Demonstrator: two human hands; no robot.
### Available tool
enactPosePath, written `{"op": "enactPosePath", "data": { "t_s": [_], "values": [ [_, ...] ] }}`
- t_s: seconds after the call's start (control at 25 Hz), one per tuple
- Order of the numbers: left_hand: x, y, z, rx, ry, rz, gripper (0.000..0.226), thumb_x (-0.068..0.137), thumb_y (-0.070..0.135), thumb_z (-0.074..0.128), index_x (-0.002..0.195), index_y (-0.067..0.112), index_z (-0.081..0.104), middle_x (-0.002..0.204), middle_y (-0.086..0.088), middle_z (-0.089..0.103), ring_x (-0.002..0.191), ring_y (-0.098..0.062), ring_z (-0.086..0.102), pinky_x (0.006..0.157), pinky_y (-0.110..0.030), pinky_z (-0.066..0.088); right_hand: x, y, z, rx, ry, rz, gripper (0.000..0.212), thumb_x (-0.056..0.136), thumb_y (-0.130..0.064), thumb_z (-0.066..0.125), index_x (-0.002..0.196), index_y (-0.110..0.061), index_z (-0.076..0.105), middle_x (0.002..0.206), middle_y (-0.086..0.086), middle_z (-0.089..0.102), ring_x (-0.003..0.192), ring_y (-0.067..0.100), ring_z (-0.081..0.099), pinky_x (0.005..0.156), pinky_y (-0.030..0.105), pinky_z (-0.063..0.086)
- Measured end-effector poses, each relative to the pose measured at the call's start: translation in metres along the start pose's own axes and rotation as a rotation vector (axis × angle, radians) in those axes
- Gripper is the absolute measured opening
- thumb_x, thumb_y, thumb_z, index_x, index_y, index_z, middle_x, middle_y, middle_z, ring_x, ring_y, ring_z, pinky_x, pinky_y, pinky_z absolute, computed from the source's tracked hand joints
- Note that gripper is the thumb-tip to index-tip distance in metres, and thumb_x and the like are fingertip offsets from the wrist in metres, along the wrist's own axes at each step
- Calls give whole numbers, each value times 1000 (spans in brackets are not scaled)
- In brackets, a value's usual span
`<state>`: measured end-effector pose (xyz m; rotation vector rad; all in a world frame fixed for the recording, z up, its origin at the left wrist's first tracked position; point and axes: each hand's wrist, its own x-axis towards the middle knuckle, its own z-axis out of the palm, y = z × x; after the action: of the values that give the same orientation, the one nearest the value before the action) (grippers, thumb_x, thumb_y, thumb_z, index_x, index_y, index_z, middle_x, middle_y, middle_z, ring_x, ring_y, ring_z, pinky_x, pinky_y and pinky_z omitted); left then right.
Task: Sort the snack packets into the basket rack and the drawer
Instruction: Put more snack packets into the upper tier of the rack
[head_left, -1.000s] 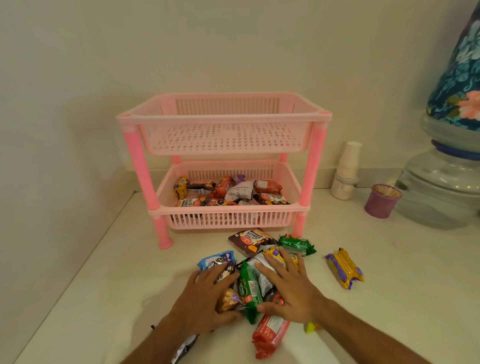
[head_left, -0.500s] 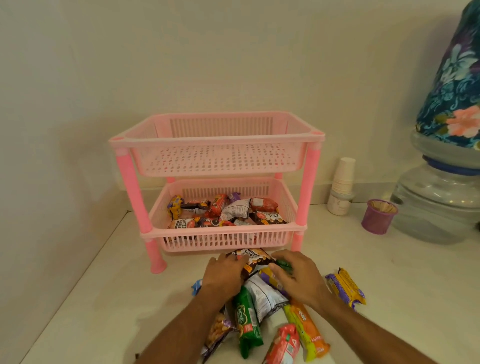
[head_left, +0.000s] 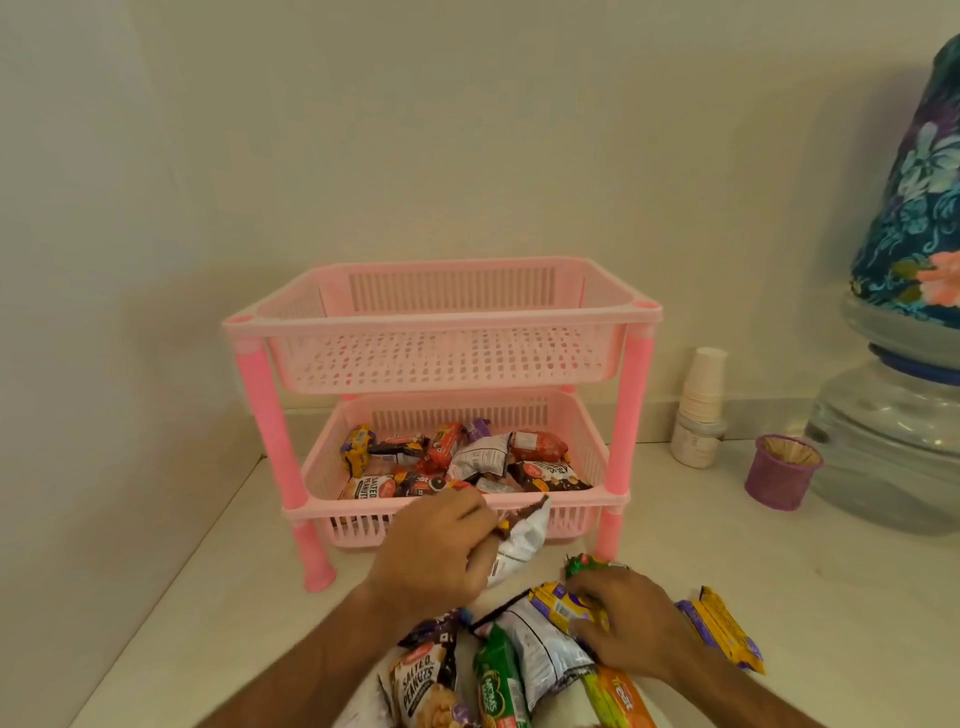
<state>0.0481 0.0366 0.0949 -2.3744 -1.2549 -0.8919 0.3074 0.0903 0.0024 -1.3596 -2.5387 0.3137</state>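
A pink two-tier basket rack (head_left: 441, 312) stands against the wall. Its top basket holds nothing; its lower basket (head_left: 317, 467) holds several snack packets. My left hand (head_left: 431, 556) grips a silver-and-brown packet (head_left: 522, 540), lifted just in front of the lower basket's front wall. My right hand (head_left: 623, 623) rests on the pile of packets on the counter, its fingers curled on a yellow-purple packet (head_left: 558, 603) beside a green packet (head_left: 584, 564). A salted peanuts packet (head_left: 421, 686), a green biscuit packet (head_left: 496, 686) and an orange packet (head_left: 623, 701) lie near the bottom edge. No drawer is in view.
A yellow-purple packet (head_left: 722, 634) lies alone to the right. A stack of paper cups (head_left: 701, 405) and a purple cup of toothpicks (head_left: 782, 470) stand right of the rack. A water dispenser bottle with floral cover (head_left: 904, 441) fills the right side. A wall runs along the left.
My left hand has picked up the silver-and-brown packet and raised it toward the lower basket. My right hand has drawn back slightly onto the pile. The camera has tilted down and moved closer.
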Motion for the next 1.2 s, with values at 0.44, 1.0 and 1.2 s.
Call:
{"op": "enactPosePath", "data": {
  "t_s": [0.44,1.0,1.2],
  "values": [
    [148,-72,-200,318,605,-204,27,93,27,55,75,6,56,75,-13,54,67,-31,49,58,-39,37,11,-4,-1,113,-77,83,53,61,-57,63,110,-37,59,91,-22,61,83,3,61,73,24,53],
    [178,-188,-138,326,-478,-652,45,81,47,78,112,16,72,112,-6,69,97,-27,67,89,-38,55,17,-17,-57,92,160,-11,58,67,-58,66,122,-41,59,108,-25,68,94,1,66,80,25,55],
    [186,-128,-146,-209,-124,-503,36,77,50,81,97,21,74,75,3,75,63,-12,71,57,-24,56,31,-57,-125,367,497,-182,55,67,-57,77,117,-40,60,102,-31,64,89,-7,66,71,18,58]
  ]
}}
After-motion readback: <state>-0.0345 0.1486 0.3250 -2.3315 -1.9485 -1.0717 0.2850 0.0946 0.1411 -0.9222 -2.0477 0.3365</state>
